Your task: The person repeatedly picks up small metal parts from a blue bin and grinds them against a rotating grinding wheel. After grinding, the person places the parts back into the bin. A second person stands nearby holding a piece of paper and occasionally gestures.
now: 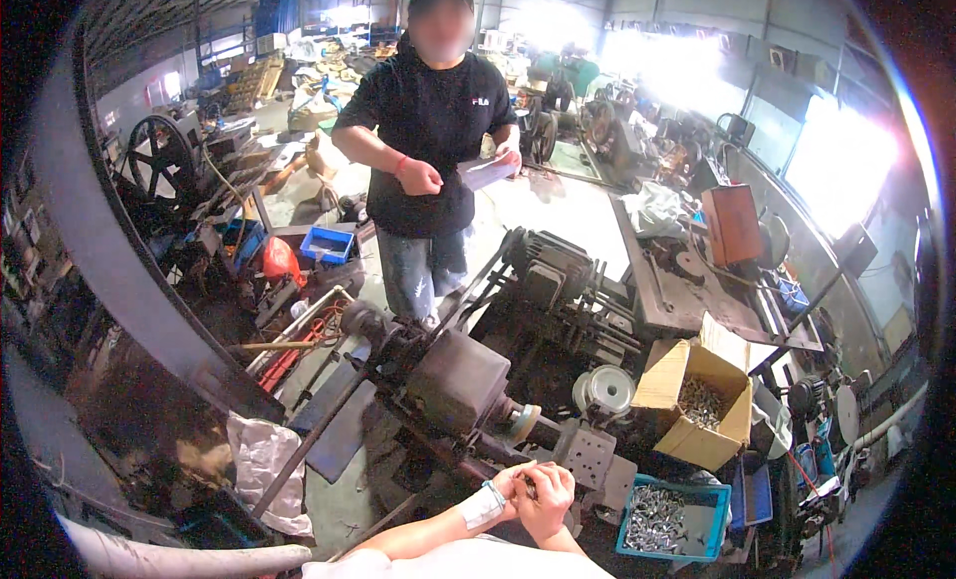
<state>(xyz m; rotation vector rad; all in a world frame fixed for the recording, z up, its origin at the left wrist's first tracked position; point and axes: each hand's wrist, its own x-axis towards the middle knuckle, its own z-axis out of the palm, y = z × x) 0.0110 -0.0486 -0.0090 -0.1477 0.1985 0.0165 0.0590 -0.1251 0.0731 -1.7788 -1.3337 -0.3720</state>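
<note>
Close together in front of my body, my left hand and my right hand have their fingers curled in. Something small and dark shows between them, too small and covered to name. A white wrap is around my left wrist. Just beyond my hands is a greasy metal machine with a drilled plate. To the right of my right hand, a turquoise tray contains many small shiny metal parts.
Behind the tray, an open cardboard box has small metal pieces in it. Across the machine stands a person in a black T-shirt holding a paper. A blue bin and a spoked wheel are at left. A worktable stands at right.
</note>
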